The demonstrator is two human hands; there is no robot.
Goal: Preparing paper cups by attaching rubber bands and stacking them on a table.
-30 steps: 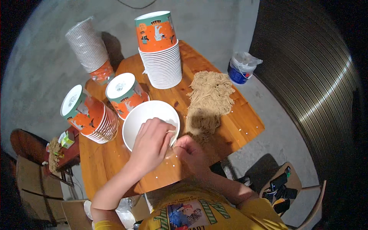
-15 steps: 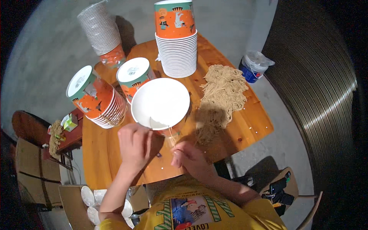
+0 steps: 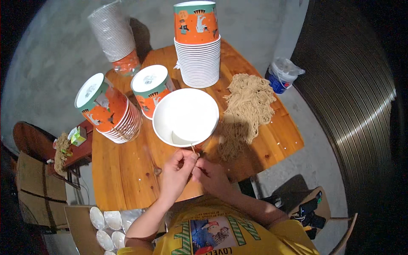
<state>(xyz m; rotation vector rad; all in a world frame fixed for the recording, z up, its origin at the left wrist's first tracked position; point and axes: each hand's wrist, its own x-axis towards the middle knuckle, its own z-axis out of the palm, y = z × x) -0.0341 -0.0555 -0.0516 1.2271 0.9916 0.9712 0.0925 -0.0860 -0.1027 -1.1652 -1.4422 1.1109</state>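
Note:
A white paper bucket (image 3: 185,114), mouth tipped up toward me, stands at the middle of the wooden table. A short piece of tan cord (image 3: 193,148) runs from its near rim down to my hands. My left hand (image 3: 178,170) pinches the cord just below the rim, thumb against fingertips. Close against it, my right hand (image 3: 209,175) is closed with its fingers curled; the cord inside it is mostly hidden. Beyond the bucket to the right lies a loose heap of tan cords (image 3: 250,102), partly in shadow.
A tall stack of orange-and-green buckets (image 3: 197,46) stands at the back. Further upturned buckets stand at the left, one stack (image 3: 108,106) with cord around it and one bucket (image 3: 152,91). A plastic-wrapped stack (image 3: 111,34) leans behind. A blue-and-white pail (image 3: 282,78) stands beyond the table.
My left hand has moved right and come together with my right hand at the cord. The bucket has shifted slightly right in view.

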